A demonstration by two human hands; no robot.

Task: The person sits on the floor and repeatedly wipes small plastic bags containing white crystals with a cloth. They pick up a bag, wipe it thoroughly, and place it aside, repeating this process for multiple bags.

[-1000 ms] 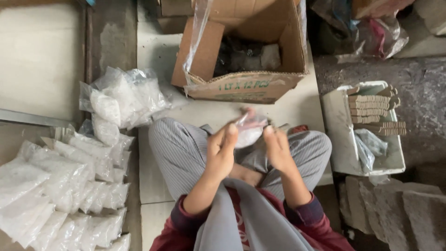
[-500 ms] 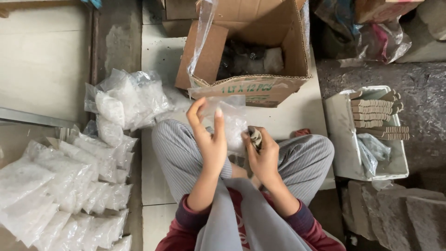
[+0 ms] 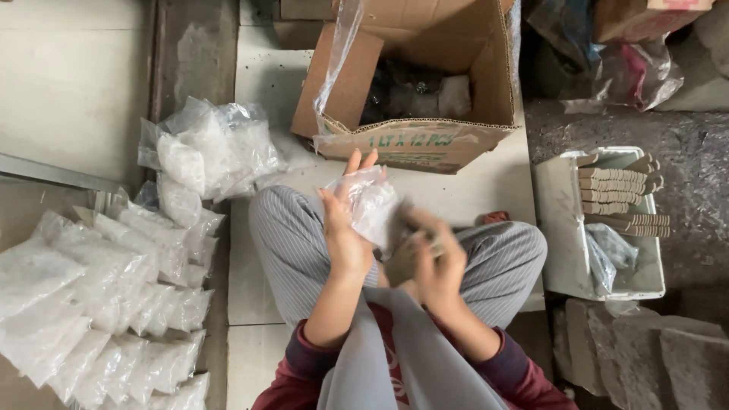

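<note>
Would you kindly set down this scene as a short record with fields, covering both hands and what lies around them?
left hand: holds up a small clear plastic bag
right hand: blurred, beside the bag; contents cannot be told
posture: seated cross-legged, striped trousers
ahead: open cardboard box with plastic liner
person's left: heap of filled clear packets
person's right: white tray with stacked flat brown pieces

We wear grey trousers with fine pinstripes, the cloth loose over both knees. Our sleeves are dark maroon, pushed up above the wrists so the forearms are bare. A plain grey apron or cloth panel hangs down the front (a bit of red shows beneath it). Our left hand (image 3: 345, 235) and right hand (image 3: 439, 262) are ungloved.
</note>
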